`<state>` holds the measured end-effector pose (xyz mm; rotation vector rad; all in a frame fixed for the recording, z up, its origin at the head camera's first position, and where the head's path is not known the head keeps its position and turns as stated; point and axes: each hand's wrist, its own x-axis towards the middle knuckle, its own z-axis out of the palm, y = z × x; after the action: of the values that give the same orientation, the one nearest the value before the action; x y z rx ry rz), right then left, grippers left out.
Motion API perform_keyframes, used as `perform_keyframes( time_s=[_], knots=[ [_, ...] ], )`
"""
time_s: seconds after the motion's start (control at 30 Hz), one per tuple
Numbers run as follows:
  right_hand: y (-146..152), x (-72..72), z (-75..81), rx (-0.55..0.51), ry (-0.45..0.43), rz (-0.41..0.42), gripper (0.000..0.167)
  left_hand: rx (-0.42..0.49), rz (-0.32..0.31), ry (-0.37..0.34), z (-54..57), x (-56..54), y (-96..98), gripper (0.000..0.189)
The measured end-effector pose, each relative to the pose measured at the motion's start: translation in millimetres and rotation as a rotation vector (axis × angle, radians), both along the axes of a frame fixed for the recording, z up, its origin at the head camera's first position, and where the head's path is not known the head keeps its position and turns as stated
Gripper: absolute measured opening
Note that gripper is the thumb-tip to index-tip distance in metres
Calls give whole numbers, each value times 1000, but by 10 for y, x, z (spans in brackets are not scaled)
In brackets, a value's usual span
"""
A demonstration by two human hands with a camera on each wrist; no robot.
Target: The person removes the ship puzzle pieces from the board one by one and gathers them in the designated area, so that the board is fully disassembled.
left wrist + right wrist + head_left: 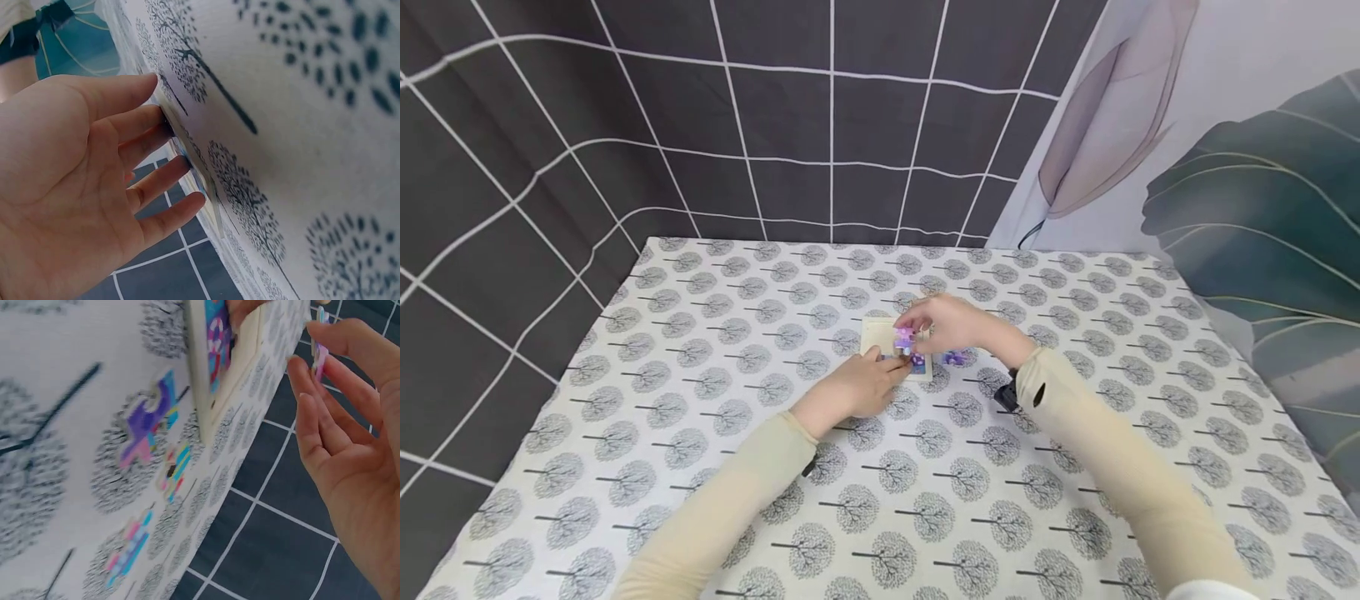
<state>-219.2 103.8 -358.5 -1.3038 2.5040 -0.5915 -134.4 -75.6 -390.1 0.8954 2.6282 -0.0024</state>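
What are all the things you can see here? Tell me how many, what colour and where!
Tablecloth: 1, white with grey trees, under everything
Curtain: 1, dark grey with white lines, behind the table
Leafy hanging: 1, pale with green and mauve, right side
Puzzle board: 1, cream, on the tablecloth
Pieces on the board: count unclear, blue and red, partly hidden
Loose pieces: at least 3, purple, pink, blue, right of the board
Held piece: 1, purple-pink, in the right hand
Wrist devices: 2, black, one per wrist
Sleeves: 2, beige, on the arms
Hands: 2, bare, left hand touching the board
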Motion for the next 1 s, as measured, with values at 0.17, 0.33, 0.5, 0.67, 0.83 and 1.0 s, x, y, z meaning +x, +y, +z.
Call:
perform_keyframes(
  time_s=[0.17,0.33,0.5,0.67,0.83,1.0],
  knots=[
    [123,58,-41,-95,48,-40,42,7,-7,4,10,-22,-51,55],
    [325,105,-53,-199,52,-111,43,31,-47,8,42,-47,-42,55],
    [536,109,-86,-241,50,-155,42,34,-50,-1,46,-57,-10,56],
    [673,152,-133,-263,-10,-231,40,9,-27,9,26,-47,-15,57],
    [817,208,-213,-253,-58,-283,40,-25,-27,23,44,-8,-7,57],
    [978,261,-256,-237,-59,-321,40,8,-29,10,27,12,-24,57]
  ],
)
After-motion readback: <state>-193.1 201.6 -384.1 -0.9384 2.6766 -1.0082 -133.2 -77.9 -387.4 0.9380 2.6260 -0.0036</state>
